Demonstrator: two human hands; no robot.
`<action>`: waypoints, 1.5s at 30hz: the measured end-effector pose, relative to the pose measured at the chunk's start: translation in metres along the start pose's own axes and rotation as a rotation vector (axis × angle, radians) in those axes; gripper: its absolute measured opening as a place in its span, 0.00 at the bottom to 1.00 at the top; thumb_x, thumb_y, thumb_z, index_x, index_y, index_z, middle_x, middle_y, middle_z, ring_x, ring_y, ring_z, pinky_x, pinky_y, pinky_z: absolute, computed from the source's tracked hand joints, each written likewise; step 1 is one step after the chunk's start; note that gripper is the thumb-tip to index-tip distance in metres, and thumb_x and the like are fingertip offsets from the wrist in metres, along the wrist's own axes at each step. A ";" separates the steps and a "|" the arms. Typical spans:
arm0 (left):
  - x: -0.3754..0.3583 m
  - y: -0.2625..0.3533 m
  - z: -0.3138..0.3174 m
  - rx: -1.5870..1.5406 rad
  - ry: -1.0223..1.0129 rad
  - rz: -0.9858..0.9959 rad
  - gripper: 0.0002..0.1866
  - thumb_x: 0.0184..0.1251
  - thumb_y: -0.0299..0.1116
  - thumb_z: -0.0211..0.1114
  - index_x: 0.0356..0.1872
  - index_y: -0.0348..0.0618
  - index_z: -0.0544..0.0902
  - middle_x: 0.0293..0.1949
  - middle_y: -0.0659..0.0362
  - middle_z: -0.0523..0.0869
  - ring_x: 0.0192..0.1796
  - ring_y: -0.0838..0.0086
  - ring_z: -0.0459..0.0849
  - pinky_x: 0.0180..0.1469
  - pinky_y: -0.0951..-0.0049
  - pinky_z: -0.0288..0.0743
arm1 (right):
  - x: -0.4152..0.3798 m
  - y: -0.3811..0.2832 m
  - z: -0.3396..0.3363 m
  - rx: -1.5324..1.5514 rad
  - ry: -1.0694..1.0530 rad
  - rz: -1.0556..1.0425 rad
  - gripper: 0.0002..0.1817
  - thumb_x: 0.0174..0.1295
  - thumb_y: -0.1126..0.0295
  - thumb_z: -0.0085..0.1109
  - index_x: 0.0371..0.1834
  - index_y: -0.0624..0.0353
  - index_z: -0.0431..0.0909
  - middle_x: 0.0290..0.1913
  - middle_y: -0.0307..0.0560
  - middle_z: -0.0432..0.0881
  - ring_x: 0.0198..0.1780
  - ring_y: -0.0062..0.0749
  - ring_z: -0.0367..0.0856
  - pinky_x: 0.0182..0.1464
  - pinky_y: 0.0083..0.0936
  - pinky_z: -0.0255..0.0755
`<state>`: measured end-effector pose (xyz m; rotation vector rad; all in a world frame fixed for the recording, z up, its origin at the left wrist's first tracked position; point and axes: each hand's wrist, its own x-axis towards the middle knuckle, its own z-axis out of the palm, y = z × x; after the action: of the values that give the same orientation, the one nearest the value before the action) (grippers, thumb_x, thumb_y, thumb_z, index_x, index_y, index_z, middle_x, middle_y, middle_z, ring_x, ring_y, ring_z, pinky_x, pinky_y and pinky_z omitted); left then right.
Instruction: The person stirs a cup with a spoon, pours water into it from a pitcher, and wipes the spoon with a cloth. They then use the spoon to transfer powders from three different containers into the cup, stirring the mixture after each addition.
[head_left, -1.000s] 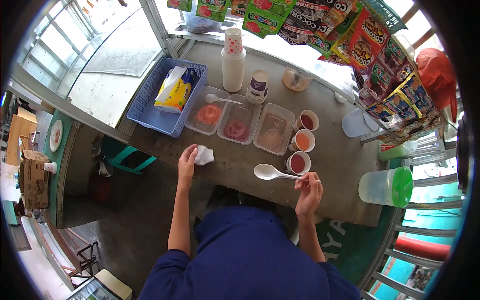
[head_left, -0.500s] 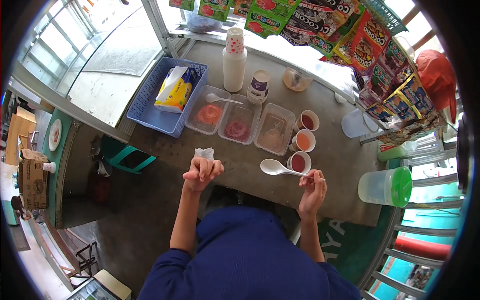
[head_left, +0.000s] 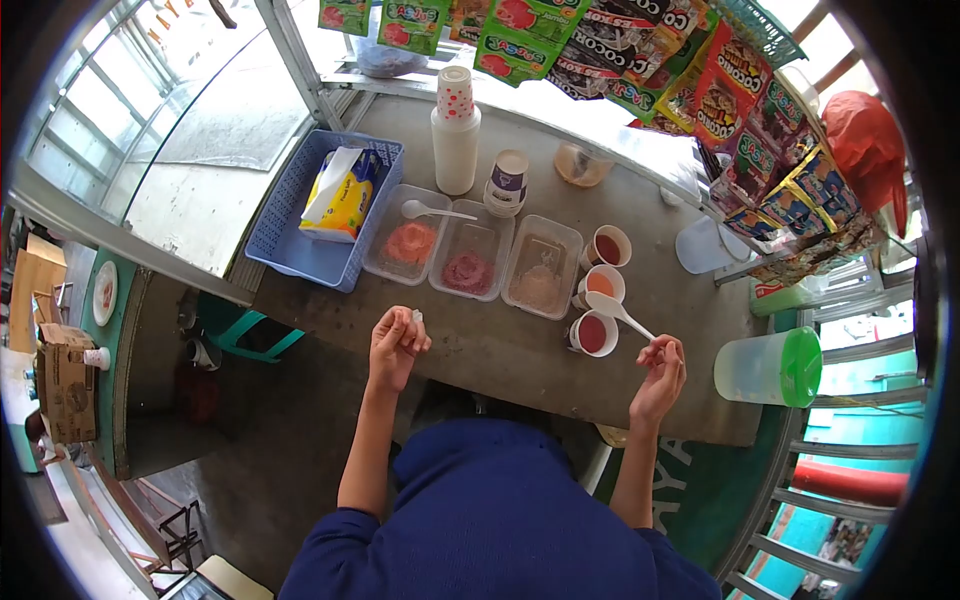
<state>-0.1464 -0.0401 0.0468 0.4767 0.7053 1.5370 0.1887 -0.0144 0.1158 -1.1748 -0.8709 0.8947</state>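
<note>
My right hand point(head_left: 659, 382) pinches the handle end of a white plastic spoon point(head_left: 634, 322). The spoon's bowl overlaps the near rim of a paper cup of orange liquid point(head_left: 600, 285). Closest to me is a paper cup of red liquid point(head_left: 594, 334); a paper cup of dark red liquid point(head_left: 607, 246) stands farthest back in the row. Closed fingers of my left hand point(head_left: 397, 348) hold a crumpled white tissue point(head_left: 417, 316), mostly hidden, above the counter's front edge.
Three clear plastic tubs hold orange powder point(head_left: 410, 242), purple powder point(head_left: 467, 271) and light brown powder point(head_left: 539, 287). A small white spoon point(head_left: 436, 210) lies across the first. Behind stand stacked cups point(head_left: 456, 140); a blue basket point(head_left: 350, 262) is left, a green-lidded container point(head_left: 765, 367) right.
My right hand has moved right, swinging the spoon's bowl from left of the nearest cup to the orange one. My left hand has drawn the tissue in, so less of it shows.
</note>
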 end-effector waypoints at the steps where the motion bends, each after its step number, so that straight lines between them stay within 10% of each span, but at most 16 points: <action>1: 0.002 -0.001 0.000 0.005 0.017 0.019 0.14 0.74 0.40 0.51 0.28 0.45 0.71 0.16 0.68 0.61 0.23 0.80 0.66 0.31 0.76 0.66 | 0.004 0.004 -0.005 -0.002 0.006 -0.002 0.13 0.68 0.64 0.45 0.34 0.61 0.75 0.26 0.38 0.72 0.27 0.22 0.69 0.32 0.18 0.62; 6: 0.011 -0.008 0.004 0.188 0.078 0.103 0.18 0.76 0.41 0.48 0.23 0.45 0.66 0.14 0.68 0.59 0.20 0.82 0.61 0.29 0.76 0.65 | 0.013 0.025 -0.033 0.354 0.078 0.404 0.12 0.66 0.62 0.47 0.39 0.59 0.76 0.28 0.37 0.74 0.28 0.23 0.69 0.32 0.21 0.62; 14: 0.029 -0.025 0.015 0.917 0.332 0.298 0.13 0.69 0.37 0.60 0.29 0.37 0.77 0.22 0.65 0.76 0.25 0.86 0.72 0.27 0.82 0.67 | 0.022 0.015 -0.028 0.168 0.068 0.336 0.17 0.69 0.59 0.46 0.41 0.62 0.77 0.28 0.37 0.75 0.28 0.21 0.69 0.31 0.18 0.62; 45: 0.032 -0.029 0.004 1.035 0.358 0.320 0.10 0.68 0.34 0.59 0.34 0.35 0.80 0.26 0.63 0.81 0.28 0.83 0.78 0.32 0.81 0.71 | 0.128 0.132 0.160 -0.262 -0.904 0.379 0.17 0.62 0.69 0.43 0.45 0.61 0.81 0.39 0.41 0.81 0.31 0.22 0.75 0.38 0.21 0.71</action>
<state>-0.1259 -0.0083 0.0265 1.1291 1.7862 1.4675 0.0780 0.1825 0.0255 -1.1693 -1.5493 1.7245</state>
